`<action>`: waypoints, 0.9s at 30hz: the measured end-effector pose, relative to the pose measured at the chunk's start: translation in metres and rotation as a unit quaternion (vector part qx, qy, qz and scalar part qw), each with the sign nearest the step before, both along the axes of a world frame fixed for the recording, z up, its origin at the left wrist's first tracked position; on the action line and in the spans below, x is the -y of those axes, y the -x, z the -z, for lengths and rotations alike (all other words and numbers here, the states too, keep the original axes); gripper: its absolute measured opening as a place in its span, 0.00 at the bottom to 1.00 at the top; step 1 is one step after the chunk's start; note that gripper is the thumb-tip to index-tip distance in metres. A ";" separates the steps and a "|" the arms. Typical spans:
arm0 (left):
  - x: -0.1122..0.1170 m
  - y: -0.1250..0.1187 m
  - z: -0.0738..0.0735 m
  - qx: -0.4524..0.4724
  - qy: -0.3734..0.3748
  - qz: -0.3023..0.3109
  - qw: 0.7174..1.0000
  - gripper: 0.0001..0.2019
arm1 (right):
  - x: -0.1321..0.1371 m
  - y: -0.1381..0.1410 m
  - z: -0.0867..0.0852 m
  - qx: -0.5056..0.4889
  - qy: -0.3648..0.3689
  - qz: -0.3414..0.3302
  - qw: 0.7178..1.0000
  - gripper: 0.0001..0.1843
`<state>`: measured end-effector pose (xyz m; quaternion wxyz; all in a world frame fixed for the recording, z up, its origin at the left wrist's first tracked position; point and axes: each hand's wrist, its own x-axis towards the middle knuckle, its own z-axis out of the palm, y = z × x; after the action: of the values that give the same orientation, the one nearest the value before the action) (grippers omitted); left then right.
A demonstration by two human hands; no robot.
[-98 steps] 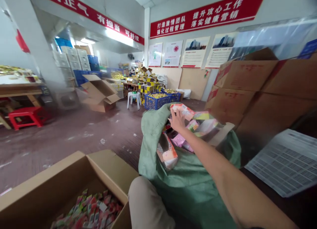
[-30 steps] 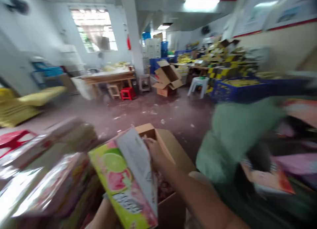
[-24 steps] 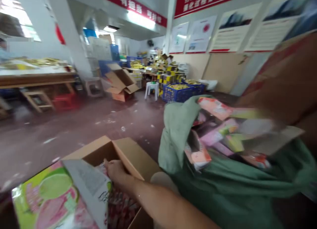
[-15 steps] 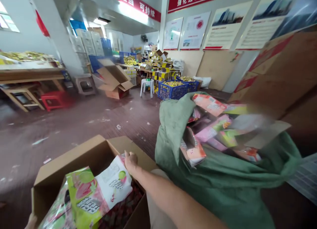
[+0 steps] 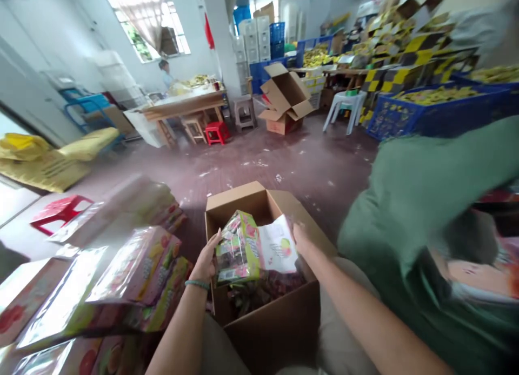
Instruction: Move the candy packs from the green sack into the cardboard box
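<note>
A printed green-and-pink box (image 5: 250, 240), with clear plastic over its left part and a white flap (image 5: 278, 245) at its right, is held tilted over an open cardboard carton (image 5: 279, 315). My left hand (image 5: 206, 264), a beaded bracelet at the wrist, is closed round the box's left side. At the white flap's right edge my right hand (image 5: 300, 235) is closed on it, slightly blurred. Beneath the box, small dark-red pieces (image 5: 279, 288) lie in the carton, which stands between my knees.
Stacked plastic-wrapped fruit-print boxes (image 5: 133, 267) stand at my left. A large green sack (image 5: 405, 213) with printed boxes in it is close on my right. Ahead are an open carton (image 5: 286, 94), stools (image 5: 218, 132), a blue crate (image 5: 399, 115) and a person (image 5: 165, 75) at a table.
My view has swung left, bringing the wrapped stacks and my left hand fully into sight. The box remains over the carton, with my right hand still at its white flap.
</note>
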<state>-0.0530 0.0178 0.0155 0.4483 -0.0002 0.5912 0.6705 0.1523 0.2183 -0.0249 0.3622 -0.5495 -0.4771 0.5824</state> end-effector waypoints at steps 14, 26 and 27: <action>-0.021 -0.053 0.005 0.042 -0.269 -0.116 0.955 0.25 | 0.138 -0.004 -0.025 0.031 -0.266 -0.131 0.955 0.59; 0.006 0.001 -0.003 0.065 -0.212 -0.064 0.973 0.40 | 0.056 -0.016 -0.055 0.004 -0.296 -0.361 0.884 0.53; 0.007 0.001 -0.004 0.054 -0.195 -0.053 0.978 0.37 | 0.047 -0.016 -0.052 0.022 -0.304 -0.358 0.883 0.55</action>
<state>-0.0543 0.0105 0.0195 0.4345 0.0202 0.4230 0.7949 0.1682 0.1716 0.0276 0.2678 -0.2173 -0.8029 0.4863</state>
